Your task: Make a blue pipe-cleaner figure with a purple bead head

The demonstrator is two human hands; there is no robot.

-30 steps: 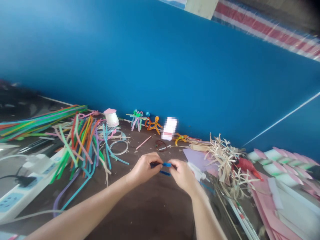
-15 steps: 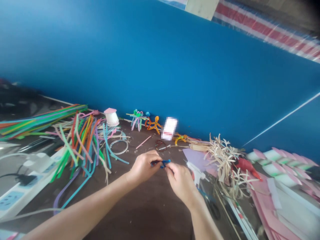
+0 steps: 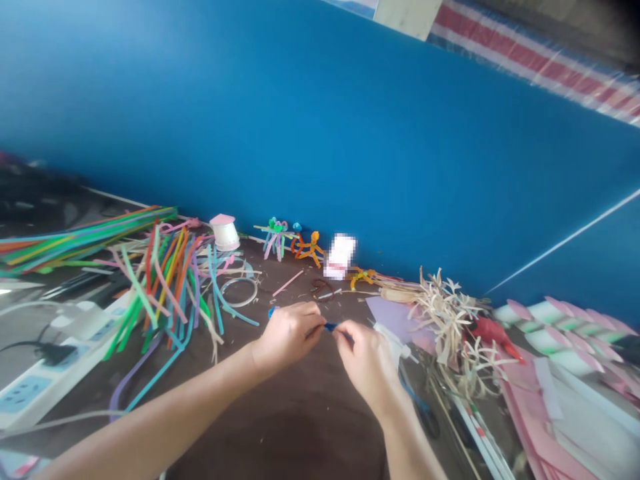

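A dark blue pipe cleaner piece (image 3: pixel 330 327) spans the small gap between my two hands above the brown table. My left hand (image 3: pixel 289 335) is closed in a pinch on its left end. From the right, my right hand (image 3: pixel 367 365) pinches the other end between thumb and forefinger. A brighter blue tip (image 3: pixel 273 311) shows behind my left hand; whether it belongs to the same piece I cannot tell. My fingers hide most of the piece. Just beyond my hands lies a dark brown bent pipe cleaner (image 3: pixel 323 291).
Left, colourful pipe cleaners (image 3: pixel 170 280) lie beside a white power strip (image 3: pixel 60 360). Small pipe cleaner figures (image 3: pixel 311 249) and a paper cup (image 3: pixel 225 233) stand along the blue wall (image 3: pixel 300 120). Right are a white glue gun (image 3: pixel 393 341), dried strips (image 3: pixel 445 307) and pink paper (image 3: pixel 525 413).
My fingers have shifted on the blue piece, and less of it shows between them. A blue tip has come into sight behind my left hand.
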